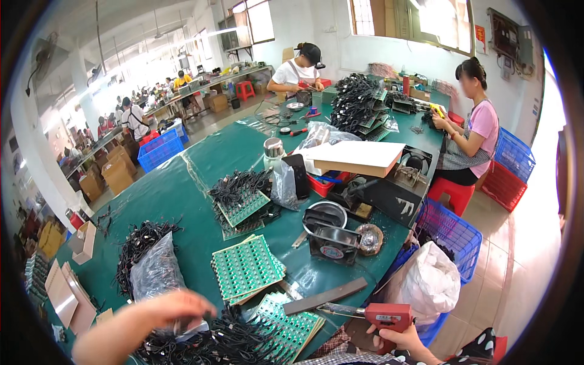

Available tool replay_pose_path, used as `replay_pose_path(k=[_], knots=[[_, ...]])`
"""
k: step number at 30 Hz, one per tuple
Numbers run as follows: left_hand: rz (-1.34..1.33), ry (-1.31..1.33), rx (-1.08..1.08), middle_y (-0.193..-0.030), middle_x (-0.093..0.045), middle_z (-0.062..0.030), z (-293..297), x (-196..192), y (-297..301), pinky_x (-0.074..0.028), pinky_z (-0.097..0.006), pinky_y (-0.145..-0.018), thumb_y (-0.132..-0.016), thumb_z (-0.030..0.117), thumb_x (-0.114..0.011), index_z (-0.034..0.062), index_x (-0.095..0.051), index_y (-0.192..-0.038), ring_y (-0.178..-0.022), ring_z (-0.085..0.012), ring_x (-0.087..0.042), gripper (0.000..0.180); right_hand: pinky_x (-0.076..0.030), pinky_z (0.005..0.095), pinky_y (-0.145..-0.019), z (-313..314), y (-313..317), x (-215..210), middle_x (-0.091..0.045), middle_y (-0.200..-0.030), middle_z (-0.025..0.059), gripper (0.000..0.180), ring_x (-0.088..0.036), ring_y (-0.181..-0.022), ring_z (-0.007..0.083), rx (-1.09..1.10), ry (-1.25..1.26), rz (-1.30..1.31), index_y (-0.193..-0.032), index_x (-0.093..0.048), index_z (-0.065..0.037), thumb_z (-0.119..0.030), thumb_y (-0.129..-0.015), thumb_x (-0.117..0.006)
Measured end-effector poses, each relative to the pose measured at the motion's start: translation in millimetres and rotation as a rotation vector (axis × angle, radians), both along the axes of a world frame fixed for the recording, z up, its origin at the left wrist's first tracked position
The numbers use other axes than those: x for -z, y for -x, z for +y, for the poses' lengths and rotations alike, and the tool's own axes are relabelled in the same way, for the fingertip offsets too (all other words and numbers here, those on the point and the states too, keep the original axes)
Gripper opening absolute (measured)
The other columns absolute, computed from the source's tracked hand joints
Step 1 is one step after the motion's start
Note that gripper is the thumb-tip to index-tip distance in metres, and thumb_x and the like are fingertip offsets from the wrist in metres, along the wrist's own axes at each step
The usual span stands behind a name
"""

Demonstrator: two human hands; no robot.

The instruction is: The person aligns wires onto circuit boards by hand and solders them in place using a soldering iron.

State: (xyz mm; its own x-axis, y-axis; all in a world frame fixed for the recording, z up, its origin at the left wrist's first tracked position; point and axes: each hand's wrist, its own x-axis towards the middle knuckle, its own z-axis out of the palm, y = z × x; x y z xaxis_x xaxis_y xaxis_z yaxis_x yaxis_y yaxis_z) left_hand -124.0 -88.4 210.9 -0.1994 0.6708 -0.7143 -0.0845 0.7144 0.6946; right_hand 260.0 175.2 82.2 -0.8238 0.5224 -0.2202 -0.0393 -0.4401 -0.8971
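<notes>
In my right hand (401, 342), near the lower edge, is a red soldering gun (389, 314), its thin metal tip pointing left. The tip is close to a flat dark metal bar (328, 295) lying across a stack of green circuit board panels (286, 331). My left hand (176, 307) hovers over a heap of black cables (234, 337), fingers bent downward and blurred; whether they hold a cable is unclear. Beyond it lies a clear plastic bag (158, 267) on more black cables (131, 249). Another stack of green panels (246, 267) sits in the middle.
A black fan-like box (334, 243), a round metal dish (325, 214) and a white-topped carton (359, 158) stand ahead. Blue crates (453, 234) and a white sack (429, 283) are at the right. Two people work across the green table (152, 201).
</notes>
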Motion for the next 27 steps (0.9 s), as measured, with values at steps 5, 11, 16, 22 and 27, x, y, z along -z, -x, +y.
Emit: replay_pose_path(k=[5,11,16,22,27], knots=[[0.405,-0.897,-0.305,-0.107,-0.058,-0.0106,234.0,-119.7,117.5,-0.049,-0.029,-0.074,-0.088,0.034,-0.058,0.0071,-0.050,-0.113,-0.089,-0.0156,-0.057,0.038,-0.054,0.0320,-0.059,8.2,-2.2,10.3,-0.061,-0.100,0.0225,0.042,-0.064,-0.072,0.0233,0.023,0.008,0.034,-0.117,-0.045,0.008,-0.005,-0.082,-0.063],[0.575,-1.217,-0.386,-0.140,-0.034,-0.0155,319.8,-160.9,157.8,-0.038,-0.042,-0.093,-0.093,0.030,-0.050,0.0076,-0.018,-0.142,-0.113,-0.0241,-0.053,0.063,-0.046,0.0213,-0.052,0.1,-1.0,-4.8,-0.063,-0.091,0.0093,0.023,-0.059,-0.062,0.0109,0.054,-0.011,-0.079,-0.102,-0.060,-0.001,-0.016,-0.085,-0.063],[0.751,-0.817,-0.488,-0.115,-0.054,-0.0135,271.8,-130.1,194.1,-0.048,-0.033,-0.073,-0.091,0.033,-0.052,0.0070,-0.038,-0.132,-0.096,-0.0211,-0.061,0.050,-0.054,0.0327,-0.059,10.7,-5.5,11.3,-0.061,-0.099,0.0226,0.042,-0.064,-0.071,0.0238,0.119,0.033,0.009,-0.117,-0.045,0.008,-0.006,-0.081,-0.063],[0.809,-0.662,-0.405,-0.111,-0.056,-0.0115,190.4,-111.6,187.8,-0.047,-0.031,-0.073,-0.092,0.030,-0.051,0.0074,-0.041,-0.130,-0.086,-0.0181,-0.061,0.046,-0.053,0.0340,-0.057,8.4,-0.7,5.6,-0.060,-0.099,0.0238,0.045,-0.063,-0.069,0.0250,0.095,0.059,0.063,-0.118,-0.043,0.007,-0.007,-0.081,-0.063],[0.785,-0.585,-0.329,-0.108,-0.055,-0.0101,160.7,-104.5,155.7,-0.048,-0.028,-0.071,-0.092,0.026,-0.052,0.0062,-0.041,-0.131,-0.083,-0.0166,-0.061,0.045,-0.050,0.0357,-0.055,8.2,-5.0,3.9,-0.057,-0.101,0.0238,0.051,-0.060,-0.066,0.0272,0.128,0.113,0.128,-0.125,-0.037,0.000,-0.013,-0.082,-0.063]])
